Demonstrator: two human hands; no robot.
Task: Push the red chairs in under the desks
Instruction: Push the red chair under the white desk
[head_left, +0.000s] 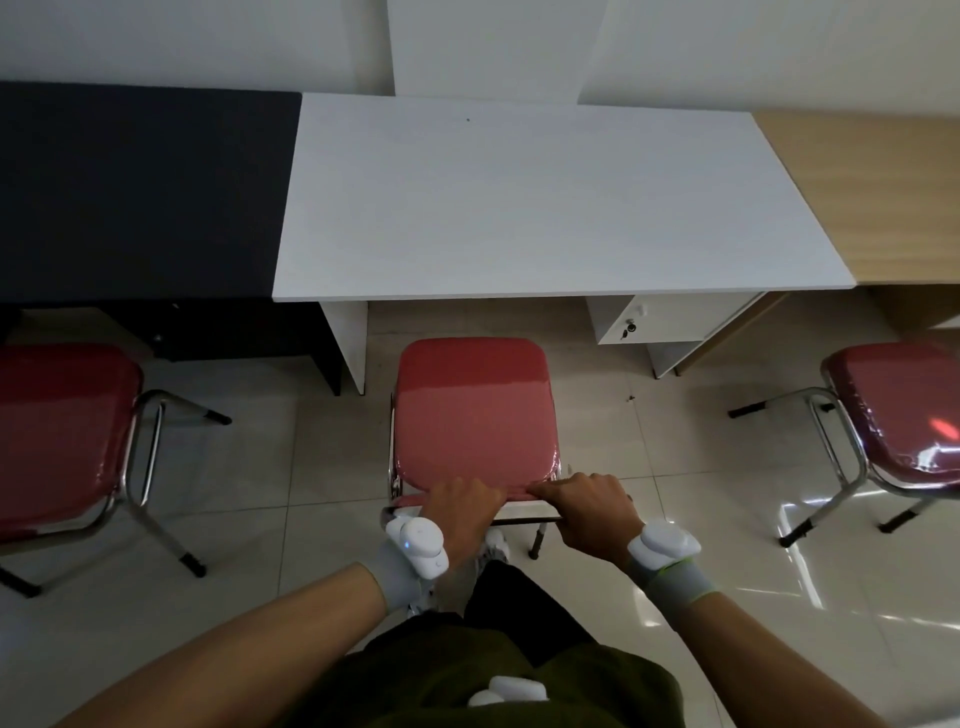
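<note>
The middle red chair (474, 415) stands on the tiled floor in front of the white desk (545, 208), its seat wholly outside the desk's front edge. Both hands grip the top of its backrest at the near side: my left hand (464, 512) on the left part, my right hand (592, 512) on the right part. A second red chair (62, 431) stands at the left before the black desk (140, 192). A third red chair (898, 415) stands at the right, before the wooden desk (872, 197).
The three desks stand side by side against a white wall. A locked drawer unit (654, 322) hangs under the white desk's right side, and a white side panel (345, 343) closes the left of the knee space. Chrome chair legs (166, 499) splay out over the floor.
</note>
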